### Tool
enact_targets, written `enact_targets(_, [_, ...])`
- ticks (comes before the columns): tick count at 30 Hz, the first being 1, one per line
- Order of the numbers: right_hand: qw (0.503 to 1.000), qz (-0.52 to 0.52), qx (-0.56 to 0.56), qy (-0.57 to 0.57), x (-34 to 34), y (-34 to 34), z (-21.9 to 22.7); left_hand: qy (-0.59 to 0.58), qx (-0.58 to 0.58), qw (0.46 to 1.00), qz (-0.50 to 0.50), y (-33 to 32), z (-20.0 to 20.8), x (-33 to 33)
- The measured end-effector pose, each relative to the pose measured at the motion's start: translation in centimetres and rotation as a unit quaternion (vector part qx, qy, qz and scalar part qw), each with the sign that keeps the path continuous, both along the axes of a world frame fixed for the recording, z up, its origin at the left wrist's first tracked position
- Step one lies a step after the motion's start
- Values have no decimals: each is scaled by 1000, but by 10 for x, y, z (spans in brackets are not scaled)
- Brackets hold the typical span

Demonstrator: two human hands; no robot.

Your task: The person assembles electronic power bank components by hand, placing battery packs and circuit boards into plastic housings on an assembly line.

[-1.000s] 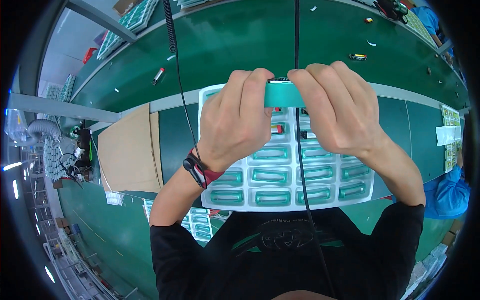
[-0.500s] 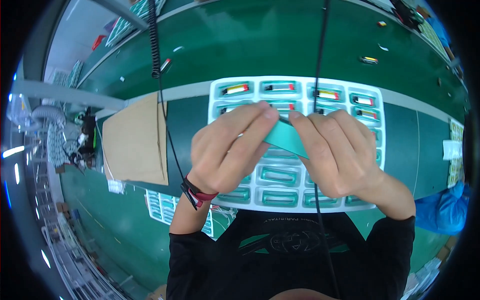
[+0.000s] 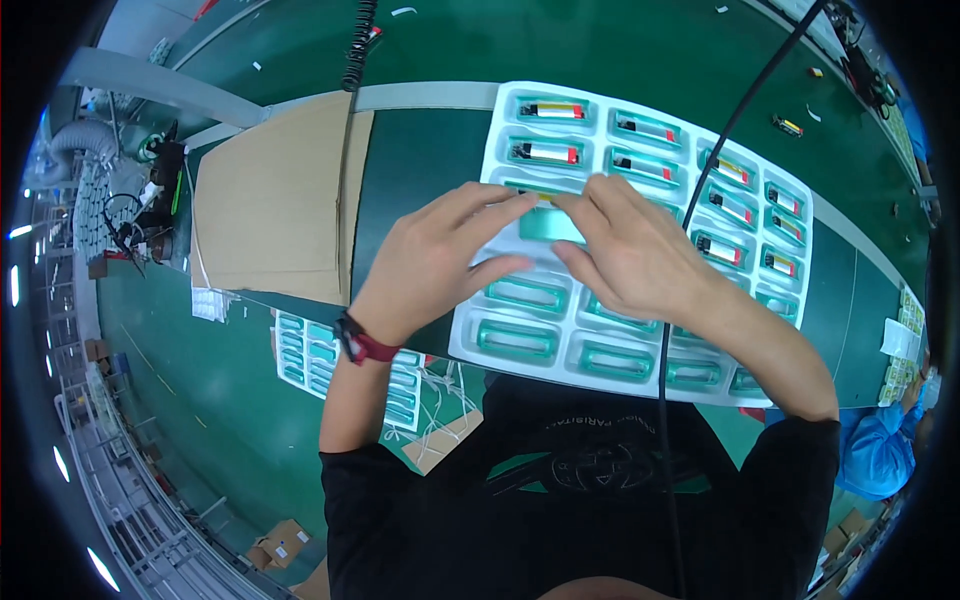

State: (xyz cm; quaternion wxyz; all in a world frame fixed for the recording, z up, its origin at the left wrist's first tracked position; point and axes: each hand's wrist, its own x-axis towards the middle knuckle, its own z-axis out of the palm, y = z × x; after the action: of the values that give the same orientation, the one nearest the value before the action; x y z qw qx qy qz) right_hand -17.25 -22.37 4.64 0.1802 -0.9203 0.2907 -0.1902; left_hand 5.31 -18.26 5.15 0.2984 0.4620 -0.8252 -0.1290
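Both my hands are over a white tray (image 3: pixel 570 330) of teal-lined slots, several of them holding small silver cylinders with red and black ends (image 3: pixel 552 110). My left hand (image 3: pixel 430 260), with a dark red and black wristband, has its fingers stretched out and thumb apart. Its index fingertip is at the upper edge of a flat teal strip (image 3: pixel 552 226). At that edge's other end are the bent fingers of my right hand (image 3: pixel 640 255), its thumb apart below. A cylinder with a yellow part (image 3: pixel 545 196) shows partly between the fingertips; whether they touch it I cannot tell.
Cardboard sheets (image 3: pixel 270 205) lie left of the tray on the green worktop. A black cable (image 3: pixel 745 105) crosses over the tray, and a coiled one (image 3: pixel 360 45) hangs at upper left. Another slotted tray (image 3: pixel 320 360) sits lower left. A person in blue (image 3: pixel 875 455) is at right.
The teal strip, pinched between both hands before, now lies low at the tray with the hands spread around it. The view has shifted, so tray and worktop appear turned.
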Motion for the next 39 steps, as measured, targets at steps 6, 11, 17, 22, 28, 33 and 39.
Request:
enact_targets(6, [999, 12, -32, 17, 7, 10, -12, -23, 12, 985, 169, -37, 14, 84])
enact_targets(11, [999, 10, -29, 20, 16, 10, -24, -94, 53, 953, 281, -108, 4, 134])
enact_targets(17, [995, -1, -79, 56, 24, 14, -25, -78, 11, 952, 297, -167, -19, 167])
enact_targets(22, [963, -83, 242, -77, 22, 3, -19, -131, -4, 926, 354, -206, -38, 168])
enact_targets(28, [912, -107, 395, -12, 23, 1, -14, -154, 35, 937, 312, -247, -80, 202])
enact_targets(33, [973, -32, 218, 75, 24, 13, -4, -231, -30, 917, 325, -252, -88, 224])
enact_targets(39, [996, -14, -76, 43, 25, 9, -19, 85, 43, 949, 301, -214, -45, 163])
